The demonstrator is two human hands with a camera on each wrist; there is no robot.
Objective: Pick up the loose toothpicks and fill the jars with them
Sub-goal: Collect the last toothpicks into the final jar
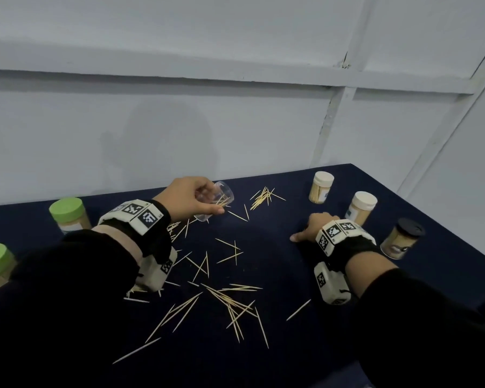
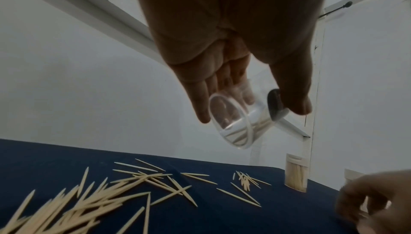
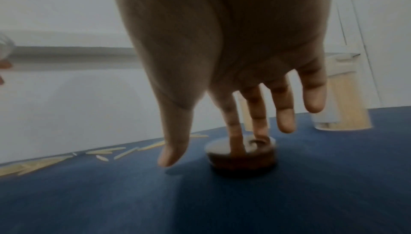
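The head view looks forward and down over the dark blue cloth-covered table [image 1: 263, 359] toward the pale wall. Each wrist view looks along its palm, low and close to the cloth; all share the scattered pale wooden toothpicks [image 1: 230, 301].

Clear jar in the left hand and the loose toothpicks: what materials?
Clear jar: likely glossy transparent plastic, possibly glass; the wall behind and the toothpicks inside show through it. Loose toothpicks: pale, matte, pointed slivers, probably wood or bamboo.
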